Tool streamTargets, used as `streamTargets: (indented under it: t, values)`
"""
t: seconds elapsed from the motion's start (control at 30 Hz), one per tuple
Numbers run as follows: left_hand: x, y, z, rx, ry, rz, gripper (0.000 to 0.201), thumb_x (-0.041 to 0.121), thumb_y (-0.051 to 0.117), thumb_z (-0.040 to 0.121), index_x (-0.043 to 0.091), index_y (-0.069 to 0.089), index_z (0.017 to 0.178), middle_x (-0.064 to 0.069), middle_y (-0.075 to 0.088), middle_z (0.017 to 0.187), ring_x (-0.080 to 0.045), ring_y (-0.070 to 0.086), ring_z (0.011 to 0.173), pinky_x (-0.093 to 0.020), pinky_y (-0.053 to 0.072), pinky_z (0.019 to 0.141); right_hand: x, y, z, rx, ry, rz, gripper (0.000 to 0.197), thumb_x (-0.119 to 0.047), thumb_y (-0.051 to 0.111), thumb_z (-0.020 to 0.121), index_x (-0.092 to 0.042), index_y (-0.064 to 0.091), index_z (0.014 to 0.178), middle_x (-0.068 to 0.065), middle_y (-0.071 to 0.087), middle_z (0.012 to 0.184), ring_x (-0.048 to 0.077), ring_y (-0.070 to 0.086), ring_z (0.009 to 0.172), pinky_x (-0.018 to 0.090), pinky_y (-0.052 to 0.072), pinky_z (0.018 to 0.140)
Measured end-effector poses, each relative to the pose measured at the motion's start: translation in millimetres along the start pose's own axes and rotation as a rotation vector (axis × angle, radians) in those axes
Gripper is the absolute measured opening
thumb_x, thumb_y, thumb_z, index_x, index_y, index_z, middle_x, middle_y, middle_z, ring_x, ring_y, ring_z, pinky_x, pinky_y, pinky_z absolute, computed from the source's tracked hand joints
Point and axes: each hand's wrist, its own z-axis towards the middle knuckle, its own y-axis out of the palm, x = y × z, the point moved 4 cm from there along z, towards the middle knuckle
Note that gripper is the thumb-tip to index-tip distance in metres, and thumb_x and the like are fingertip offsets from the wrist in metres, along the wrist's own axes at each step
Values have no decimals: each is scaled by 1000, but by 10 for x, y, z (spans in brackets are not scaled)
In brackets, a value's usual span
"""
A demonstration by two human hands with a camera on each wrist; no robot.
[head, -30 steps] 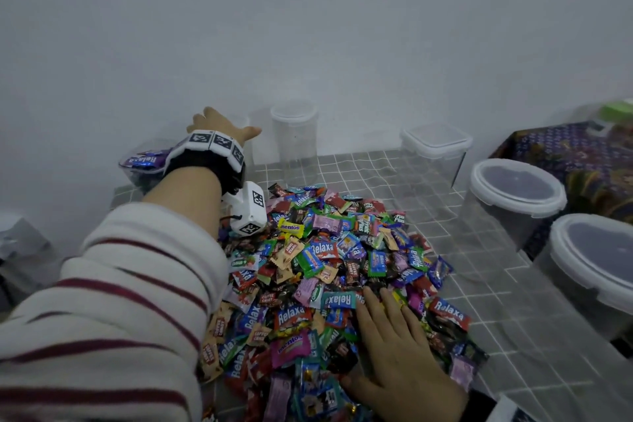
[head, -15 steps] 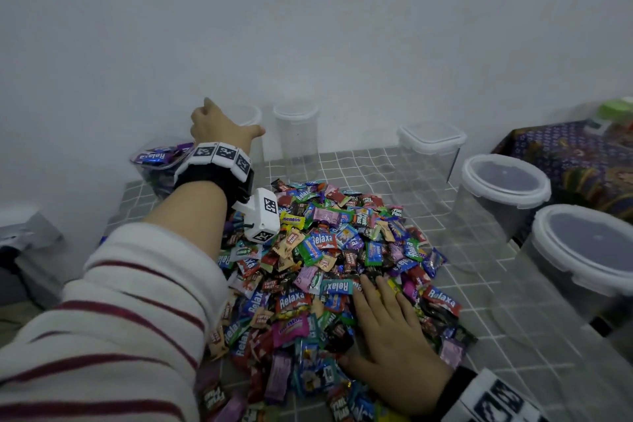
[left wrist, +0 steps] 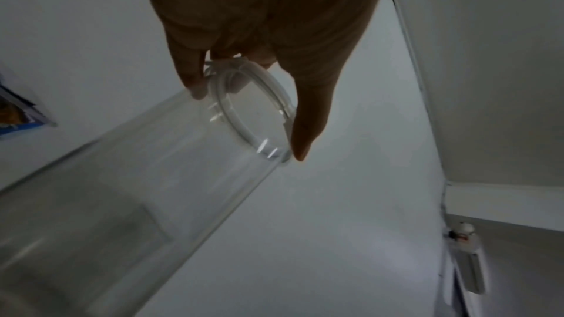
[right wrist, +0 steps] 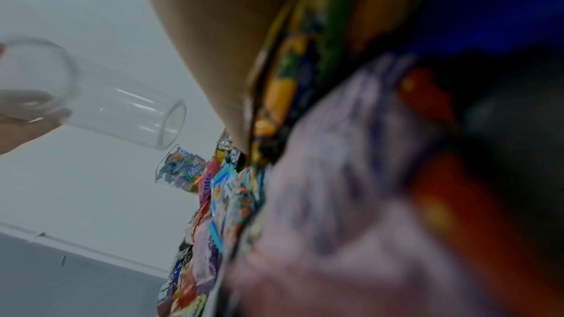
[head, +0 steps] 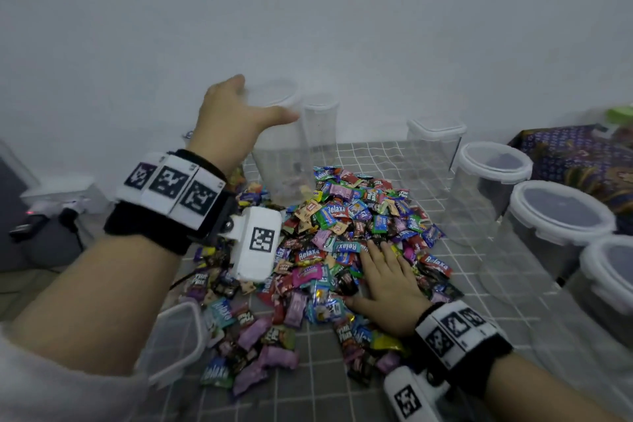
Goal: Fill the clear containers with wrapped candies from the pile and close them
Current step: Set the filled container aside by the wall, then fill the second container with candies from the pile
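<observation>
From the head view I see my left hand [head: 233,120] gripping the top of a tall clear container [head: 279,147] at the far left of the worktop [head: 428,370], thumb on one side and fingers curled over the lid rim. Its base hangs over the far edge of the candy pile [head: 329,250]. A second tall container [head: 320,128] stands just beside it to the right, close enough to crowd it. Farther right a square-lidded container [head: 435,144] stands by the wall, and three round lidded tubs [head: 561,216] line the right edge. My right hand [head: 387,281] lies flat on the near right part of the pile, fingers straight and slightly spread, holding nothing. A clear rectangular box [head: 174,339] sits at the near left, partly hidden under my left forearm. A patterned cloth [head: 575,154] lies at the far right.

From the left wrist view, the fingers [left wrist: 189,66] and thumb clamp the white lid ring [left wrist: 253,105] of the container, whose clear body slants away to the lower left. The white wall fills the background.

From the right wrist view, blurred wrappers [right wrist: 351,201] press close under the palm and block most of the frame. At far left the held container [right wrist: 122,110] shows tilted, off the surface. Beyond it a container with candies inside [right wrist: 180,170] sits at the pile's edge.
</observation>
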Motion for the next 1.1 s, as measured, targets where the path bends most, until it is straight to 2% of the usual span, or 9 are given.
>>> streamTargets:
  t: [0.07,0.13,0.23,0.47,0.63,0.83,0.93,1.0,1.1]
  values:
    - [19,-56,-305,-63,1,-42,100,42,85,53,8,44,138,2,49,134,-12,48,120,-29,36,105,-1,6,8,1,-3,5,88,-60,36,91,-15,-11,150,3,-23,156,21,-23,143,42,-8,117]
    - [25,-83,-612,-124,14,-40,91,51,80,43,16,56,124,9,54,116,-7,53,105,-28,41,97,-5,8,17,13,-2,19,88,-60,38,91,-16,-10,150,3,-22,156,21,-22,143,42,-7,117]
    - [-31,-62,-955,-199,1,25,119,64,67,31,15,47,138,5,49,134,-11,48,120,-28,37,103,-14,5,13,26,5,25,89,-60,40,90,-16,-9,150,2,-21,156,21,-20,144,41,-6,117]
    - [-196,100,-1503,-346,-42,22,125,61,72,32,16,38,143,9,41,135,-6,41,122,-22,31,99,-40,-22,4,55,22,34,87,-57,41,91,-16,-6,151,2,-14,158,22,-13,145,41,-1,117]
    - [-284,133,-1689,-322,-25,34,120,60,74,38,20,36,144,15,36,135,2,37,119,-15,26,96,-77,-82,-27,78,52,91,82,-53,45,91,-18,1,151,2,-6,159,22,-5,146,42,6,117]
    - [-297,122,-1834,-275,49,58,101,37,84,64,25,28,147,20,28,133,9,28,115,-8,23,92,-98,-301,-65,227,5,251,70,-46,51,90,-15,25,147,10,20,155,25,22,142,42,24,114]
    - [-359,150,-1897,-267,95,48,98,36,83,66,25,28,147,22,28,132,13,26,115,7,20,88,-152,-576,-270,421,-72,525,49,-36,49,94,-10,46,136,9,50,136,24,48,122,37,38,103]
    - [-402,164,-1926,-252,90,0,97,37,84,65,27,31,145,25,29,132,13,28,119,7,18,91,-209,-729,-401,507,-153,751,36,-41,47,95,-10,62,109,8,64,109,24,58,101,43,44,96]
    - [-401,207,-1986,-224,107,-43,99,52,83,57,39,30,140,40,26,126,23,30,115,4,21,92,-366,-881,-556,435,-278,902,54,-54,43,87,-3,59,80,7,61,76,20,55,72,45,46,79]
